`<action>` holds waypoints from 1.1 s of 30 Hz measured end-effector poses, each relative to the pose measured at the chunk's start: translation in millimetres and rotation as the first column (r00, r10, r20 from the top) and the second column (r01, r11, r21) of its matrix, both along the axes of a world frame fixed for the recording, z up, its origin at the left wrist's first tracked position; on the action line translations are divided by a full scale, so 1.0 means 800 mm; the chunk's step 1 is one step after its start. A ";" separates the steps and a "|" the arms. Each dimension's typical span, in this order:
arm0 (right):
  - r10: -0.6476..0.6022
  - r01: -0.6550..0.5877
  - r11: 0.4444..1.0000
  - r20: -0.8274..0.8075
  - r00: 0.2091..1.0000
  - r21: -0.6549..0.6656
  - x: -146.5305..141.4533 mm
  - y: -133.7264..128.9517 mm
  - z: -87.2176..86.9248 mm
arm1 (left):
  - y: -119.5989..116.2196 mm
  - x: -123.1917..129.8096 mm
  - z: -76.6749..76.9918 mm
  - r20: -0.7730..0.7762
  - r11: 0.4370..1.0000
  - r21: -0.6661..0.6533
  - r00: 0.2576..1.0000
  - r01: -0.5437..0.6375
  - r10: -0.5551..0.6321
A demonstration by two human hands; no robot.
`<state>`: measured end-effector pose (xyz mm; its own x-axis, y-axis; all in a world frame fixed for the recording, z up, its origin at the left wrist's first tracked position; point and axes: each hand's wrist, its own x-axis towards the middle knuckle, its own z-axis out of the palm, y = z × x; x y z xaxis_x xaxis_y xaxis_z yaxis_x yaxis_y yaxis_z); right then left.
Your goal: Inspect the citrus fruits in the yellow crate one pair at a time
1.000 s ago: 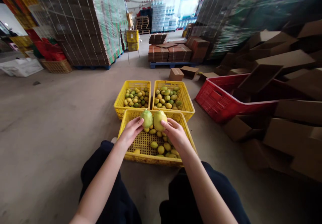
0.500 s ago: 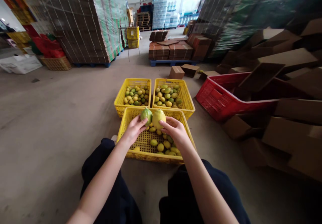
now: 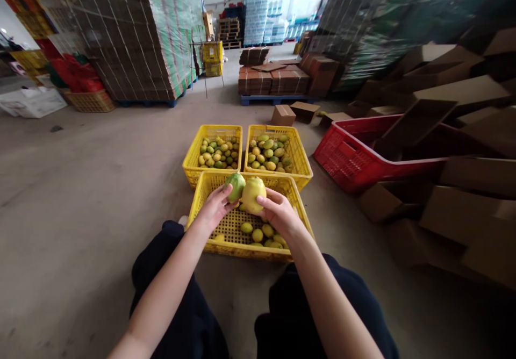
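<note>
My left hand (image 3: 215, 207) grips a green lemon (image 3: 236, 186), thumb on its near side. A larger yellow lemon (image 3: 253, 193) is held in my right hand (image 3: 280, 211), close beside the green one. Both fruits are raised above the near yellow crate (image 3: 242, 250), where several loose lemons (image 3: 267, 230) lie mostly at the right. My hands and the two fruits hide part of that crate's inside. Behind it stand a left yellow crate (image 3: 191, 161) with smaller yellow and green lemons (image 3: 217, 152) and a right yellow crate (image 3: 302, 160) with larger ones (image 3: 268, 153).
A red crate (image 3: 350, 168) holding cardboard stands at the right, among heaped open cartons (image 3: 463, 208). Small boxes (image 3: 283, 115) and a blue pallet (image 3: 278, 101) of flattened cardboard lie beyond the crates. Wrapped stacks (image 3: 173, 36) rise at the back left and back right.
Both lemons have turned slightly in my fingers; the green one now tilts to the right. My left thumb has shifted up a little on it. The crates have stayed in place.
</note>
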<state>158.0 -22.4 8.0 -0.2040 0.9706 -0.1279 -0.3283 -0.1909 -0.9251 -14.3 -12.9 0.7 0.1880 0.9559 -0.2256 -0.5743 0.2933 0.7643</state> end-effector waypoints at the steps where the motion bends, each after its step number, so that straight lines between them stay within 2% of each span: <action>1: 0.002 -0.002 1.000 0.004 1.000 0.005 0.000 0.000 0.000 | 0.001 -0.001 -0.001 0.009 1.000 -0.023 1.000 -0.009 0.009; 5: -0.039 0.039 0.999 -0.051 0.998 -0.011 0.000 0.002 0.002 | 0.004 -0.002 -0.004 0.019 0.996 -0.088 0.999 -0.034 0.035; 8: -0.096 0.088 0.994 -0.125 0.988 -0.068 0.001 0.002 0.007 | 0.002 -0.003 -0.001 0.011 0.998 -0.038 0.999 -0.046 0.046; 11: -0.120 0.111 0.991 -0.133 0.984 -0.071 0.002 0.002 0.012 | -0.002 -0.001 0.004 0.003 0.999 0.024 1.000 -0.029 0.029; 15: -0.179 0.172 0.983 -0.120 0.977 -0.063 0.001 0.001 0.012 | -0.005 0.002 0.003 -0.004 1.000 0.022 1.000 -0.010 0.010; 20: -0.155 0.156 0.987 0.017 0.988 -0.042 -0.007 0.001 0.001 | -0.002 0.003 -0.005 0.014 1.000 0.005 1.000 -0.021 0.021; 24: -0.278 0.286 0.958 0.188 0.942 -0.018 -0.017 0.001 -0.008 | -0.002 0.008 -0.005 -0.001 0.999 0.003 0.999 -0.045 0.045; 28: -0.265 0.282 0.958 0.239 0.934 -0.042 -0.027 -0.003 -0.011 | -0.009 0.015 -0.003 -0.157 0.998 0.033 0.986 -0.052 0.057; 33: -0.188 0.197 0.980 0.211 0.959 -0.020 -0.035 -0.006 -0.013 | -0.012 0.015 -0.003 -0.395 0.993 0.090 0.913 -0.072 0.102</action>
<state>130.0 -27.3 -2.0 0.0214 0.9820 -0.1875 -0.1644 -0.1816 -0.9695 -2.0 -22.6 -1.5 0.0119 0.9809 -0.1943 -0.2389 0.1915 0.9520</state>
